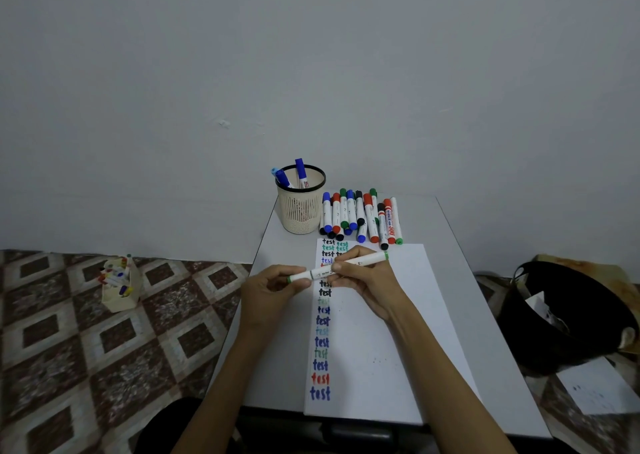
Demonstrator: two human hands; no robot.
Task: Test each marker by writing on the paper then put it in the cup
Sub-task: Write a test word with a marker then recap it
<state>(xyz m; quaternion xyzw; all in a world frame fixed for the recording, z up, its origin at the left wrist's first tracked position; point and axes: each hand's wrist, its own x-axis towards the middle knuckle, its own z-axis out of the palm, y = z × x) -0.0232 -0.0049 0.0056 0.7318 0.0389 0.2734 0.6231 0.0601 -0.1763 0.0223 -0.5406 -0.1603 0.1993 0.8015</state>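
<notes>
Both hands are on one green marker (337,269), held just above the paper (388,342). It has a white barrel with green at both ends and lies near level, right end tipped up and away. Left hand (273,289) pinches the left end between thumb and curled fingers. Right hand (369,282) wraps fingers and thumb round the middle of the barrel, and the right end pokes out past it. Both grips are closed tight on the barrel. Cap on or off: cannot tell (fingers cover the left end).

Under the grip, running back toward the person, is a column of "test" written on the paper in black, blue, green and red. A few more rows sit just beyond the grip, partly hidden by the right hand. Right of the grip the paper is blank apart from small specks.

Beyond the grip, just past the paper's far edge, loose markers (360,216) lie in a heap with blue, red, green and black caps. Beyond and slightly left of the grip stands the cup (300,207), beige mesh with a black rim, upright and just beside the heap. Blue markers (300,173) lean in it. All of this sits on a grey table (273,367) against a plain wall (311,72).

Well left of the grip, on the patterned floor (69,332), is a small beige box (119,291) of more pens. Well right of the grip are a black bin (568,318) and a white sheet (599,388).
</notes>
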